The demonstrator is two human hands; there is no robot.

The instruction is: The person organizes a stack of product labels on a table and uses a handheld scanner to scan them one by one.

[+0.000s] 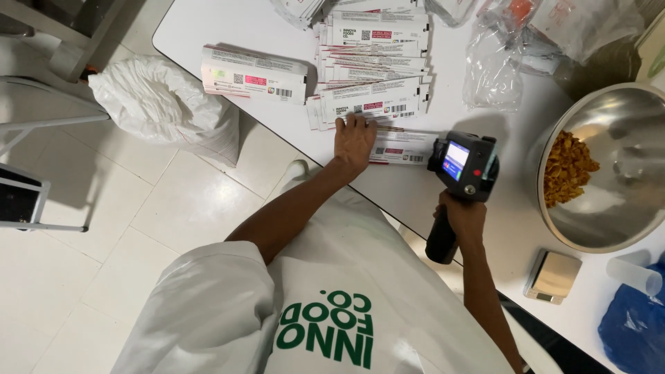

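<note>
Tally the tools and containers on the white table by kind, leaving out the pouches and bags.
Handheld printer, gripped by the right hand: 1
Steel bowl: 1
Small scale: 1
Clear plastic cup: 1
Total: 4

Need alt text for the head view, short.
A person's left hand presses a flat white printed pouch onto a white table while the right hand aims a black handheld printer at it; more pouches are stacked behind.

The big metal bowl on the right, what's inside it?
The metal bowl holds a small heap of golden-brown snack pieces along its left side. The rest shows bare steel; the right part is cut off by the frame.
</note>
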